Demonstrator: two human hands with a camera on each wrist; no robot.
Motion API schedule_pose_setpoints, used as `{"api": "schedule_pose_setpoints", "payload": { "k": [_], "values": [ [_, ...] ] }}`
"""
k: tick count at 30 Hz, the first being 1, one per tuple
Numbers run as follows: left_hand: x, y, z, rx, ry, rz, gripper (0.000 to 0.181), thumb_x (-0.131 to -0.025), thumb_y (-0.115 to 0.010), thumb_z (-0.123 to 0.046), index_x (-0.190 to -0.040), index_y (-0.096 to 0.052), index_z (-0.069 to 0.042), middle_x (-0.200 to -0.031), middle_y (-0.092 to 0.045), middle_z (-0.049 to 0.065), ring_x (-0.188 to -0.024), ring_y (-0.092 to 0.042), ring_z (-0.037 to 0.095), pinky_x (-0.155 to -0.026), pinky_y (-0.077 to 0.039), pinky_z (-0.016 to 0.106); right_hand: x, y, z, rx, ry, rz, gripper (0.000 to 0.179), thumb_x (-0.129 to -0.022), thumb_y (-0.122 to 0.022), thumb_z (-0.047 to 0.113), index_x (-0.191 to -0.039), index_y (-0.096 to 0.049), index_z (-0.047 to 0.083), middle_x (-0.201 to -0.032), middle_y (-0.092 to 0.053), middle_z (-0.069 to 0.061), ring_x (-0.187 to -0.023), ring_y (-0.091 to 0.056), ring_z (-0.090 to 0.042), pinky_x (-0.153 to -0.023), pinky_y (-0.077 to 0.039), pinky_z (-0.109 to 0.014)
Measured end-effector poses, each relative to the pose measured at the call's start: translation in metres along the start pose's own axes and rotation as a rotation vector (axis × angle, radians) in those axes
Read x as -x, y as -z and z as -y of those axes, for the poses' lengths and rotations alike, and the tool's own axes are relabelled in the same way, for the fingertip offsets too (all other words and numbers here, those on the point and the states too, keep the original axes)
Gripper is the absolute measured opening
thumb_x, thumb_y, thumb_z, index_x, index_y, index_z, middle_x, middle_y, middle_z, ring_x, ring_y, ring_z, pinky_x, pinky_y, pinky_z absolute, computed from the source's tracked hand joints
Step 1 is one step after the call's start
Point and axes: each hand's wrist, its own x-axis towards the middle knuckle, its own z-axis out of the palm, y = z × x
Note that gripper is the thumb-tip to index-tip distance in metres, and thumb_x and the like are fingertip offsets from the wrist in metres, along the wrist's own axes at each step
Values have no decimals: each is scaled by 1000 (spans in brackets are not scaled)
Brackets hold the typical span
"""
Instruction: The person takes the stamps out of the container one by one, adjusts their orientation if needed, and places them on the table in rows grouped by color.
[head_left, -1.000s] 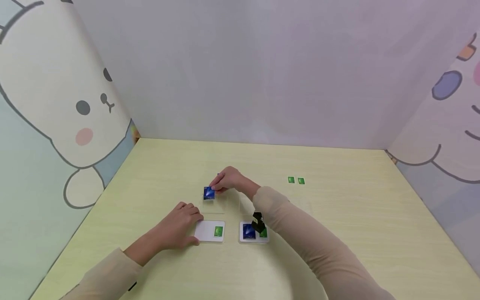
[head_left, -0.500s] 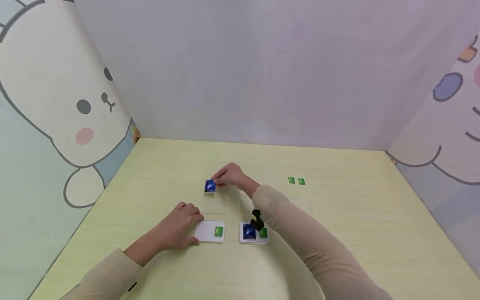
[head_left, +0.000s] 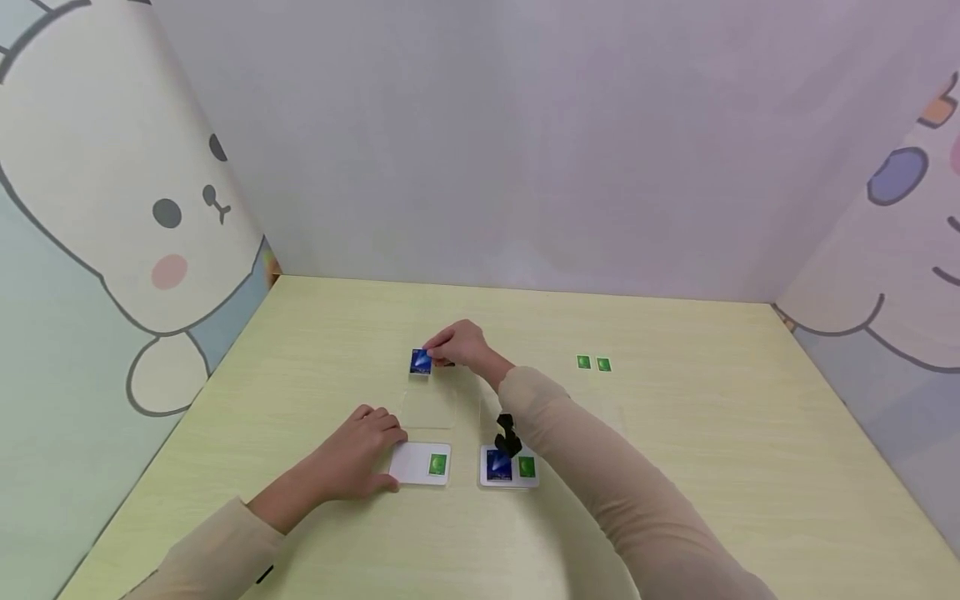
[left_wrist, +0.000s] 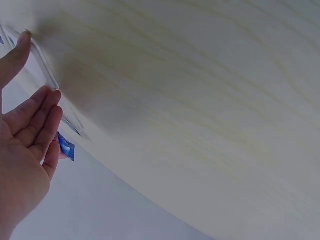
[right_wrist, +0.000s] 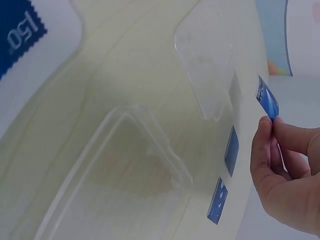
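In the head view my right hand [head_left: 459, 343] pinches a blue stamp [head_left: 421, 362] by its right edge, above the table beyond the clear plastic covers. The right wrist view shows this stamp [right_wrist: 268, 99] between thumb and fingertips. My left hand [head_left: 356, 454] holds the left end of a clear plastic case [left_wrist: 45, 65], thumb at one corner and fingers at the other. Inside that case lies a white card [head_left: 408, 463] with a green stamp [head_left: 437, 464] at its right end. To the right, a second white card bears a blue stamp [head_left: 498, 466] and a green stamp [head_left: 527, 467].
Two clear plastic covers lie behind the cards, the left cover [head_left: 429, 408] and the right cover [head_left: 487, 410], partly under my right forearm. Two green stamps [head_left: 593, 363] lie farther right. Two more blue stamps [right_wrist: 232, 151] lie near my right hand, mostly hidden by it in the head view.
My right hand has moved slightly farther from me, carrying the blue stamp away from the left cover. The left hand has stayed on the case.
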Motion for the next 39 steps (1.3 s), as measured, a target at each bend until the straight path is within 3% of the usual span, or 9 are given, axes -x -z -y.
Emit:
{"api": "schedule_pose_setpoints", "payload": {
  "k": [4,8,12,20,33,36,39],
  "values": [
    [0,1,0,11,11,7,54,-70,-82,-44,-108,-67,-8,-105,-68,4,-101,-57,21,-93,-41,42,-3,0,-2,-25,-6,-10,12,-84,-72,8,-95,-77,5,-98,-75,-13,-75,-73,-14,-72,-58,-26],
    [0,2,0,16,13,16,55,-70,-82,-44,-109,-67,-8,-106,-67,4,-101,-57,21,-93,-41,42,-4,0,-2,-23,-8,-21,9,-83,-73,8,-90,-78,7,-91,-76,-10,-71,-72,-13,-67,-57,-24],
    [1,2,0,11,6,10,54,-70,-82,-43,-108,-67,-8,-106,-67,4,-101,-57,21,-92,-41,42,-5,-2,-2,2,12,-31,12,-83,-73,8,-94,-77,5,-96,-75,-13,-71,-72,-13,-69,-57,-26],
    [1,1,1,20,-4,-3,53,-71,-81,-43,-109,-67,-8,-106,-67,3,-101,-56,19,-92,-40,41,-10,-7,1,96,61,-68,11,-84,-73,8,-93,-77,4,-95,-75,-15,-62,-64,-8,-68,-57,-26],
    [0,1,-1,30,10,17,55,-72,-81,-43,-111,-67,-7,-108,-67,4,-102,-56,20,-93,-40,41,-17,-11,-1,252,109,-109,9,-84,-73,12,-90,-78,7,-87,-76,-12,-68,-71,-15,-56,-50,-17],
    [1,2,-1,29,10,17,54,-72,-81,-43,-111,-67,-7,-108,-67,4,-102,-56,20,-93,-40,41,-19,-12,0,287,109,-121,9,-84,-73,13,-90,-78,8,-86,-76,-10,-66,-69,-12,-58,-49,-16],
    [1,2,-1,25,9,18,54,-72,-80,-43,-111,-67,-7,-108,-67,4,-103,-56,20,-93,-41,41,-21,-14,0,318,112,-135,9,-84,-73,14,-89,-79,10,-86,-77,-8,-73,-70,-14,-67,-53,-21]
  ]
}}
